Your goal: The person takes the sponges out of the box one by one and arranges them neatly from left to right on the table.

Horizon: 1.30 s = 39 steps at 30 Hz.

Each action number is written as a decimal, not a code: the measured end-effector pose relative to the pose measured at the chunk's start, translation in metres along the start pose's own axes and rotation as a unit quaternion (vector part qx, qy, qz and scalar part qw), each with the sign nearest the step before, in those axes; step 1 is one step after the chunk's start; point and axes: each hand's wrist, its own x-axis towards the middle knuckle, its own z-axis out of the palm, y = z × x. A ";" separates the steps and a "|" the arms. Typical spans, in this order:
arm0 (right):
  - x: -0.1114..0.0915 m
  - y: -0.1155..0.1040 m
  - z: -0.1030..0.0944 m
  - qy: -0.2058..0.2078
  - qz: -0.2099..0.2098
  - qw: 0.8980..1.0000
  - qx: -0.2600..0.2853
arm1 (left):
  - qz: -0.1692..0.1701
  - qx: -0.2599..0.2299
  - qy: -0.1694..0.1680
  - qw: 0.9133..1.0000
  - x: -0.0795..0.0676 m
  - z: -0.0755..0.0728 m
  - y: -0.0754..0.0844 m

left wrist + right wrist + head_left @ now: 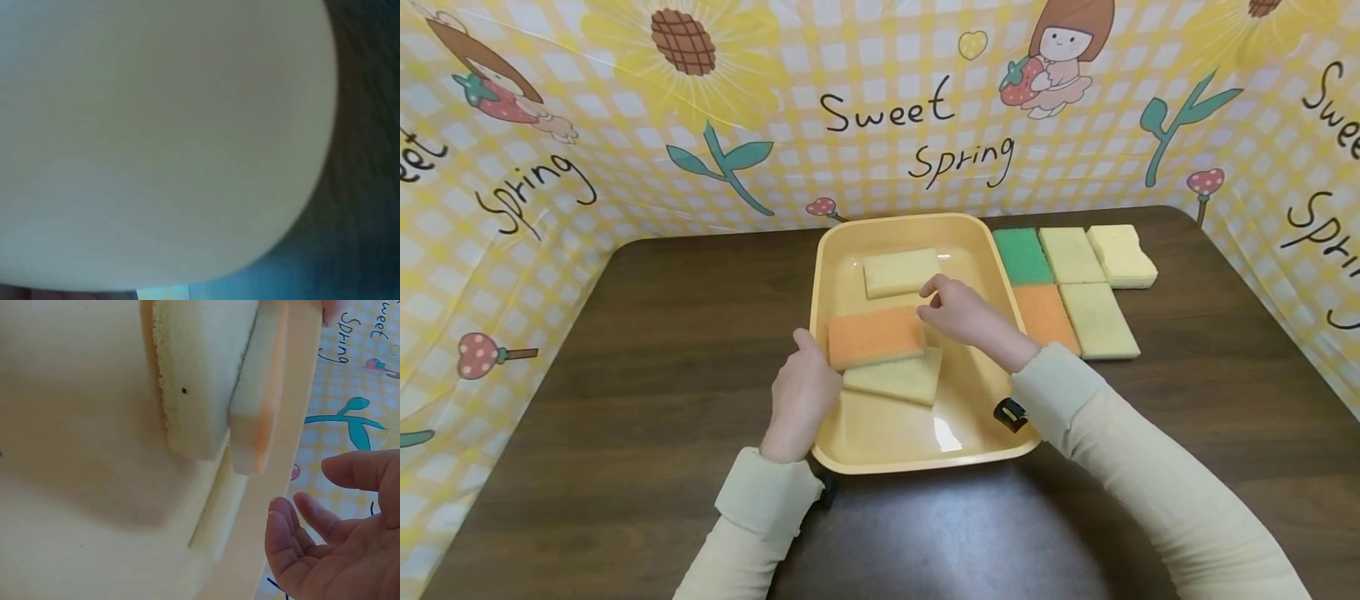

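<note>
A yellow plastic tray (pixel 917 463) lies in front of me. My left hand (pixel 805 392) grips its left rim, the fingertips mostly hidden. Inside the tray, an orange-topped sponge (pixel 876 337) overlaps a pale yellow sponge (pixel 898 379) that lies askew under its near side. Farther back in the tray is another pale yellow sponge (pixel 901 273). My right hand (pixel 964 315) hovers over the tray by the orange sponge's right end, fingers loosely bent and holding nothing. In the right wrist view, a gap shows between these fingers (pixel 284 534) and the sponges.
Right of the tray, on the dark wooden table (pixel 685 400), sit a green sponge (pixel 1024 256), an orange sponge (pixel 1049 318), two pale yellow sponges (pixel 1099 321) and a notched light yellow sponge (pixel 1122 252). A checked cloth (pixel 880 158) forms walls around the table.
</note>
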 end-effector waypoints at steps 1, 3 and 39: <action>0.002 0.000 0.002 0.001 0.000 1.000 0.000 | 0.001 0.000 0.001 1.000 0.000 0.000 0.000; 0.005 0.000 0.006 0.002 -0.001 1.000 0.001 | 0.004 0.001 0.006 1.000 0.000 0.001 0.000; 0.023 0.004 0.033 -0.033 -0.029 0.999 -0.017 | 0.015 0.011 0.024 1.000 -0.001 0.001 0.001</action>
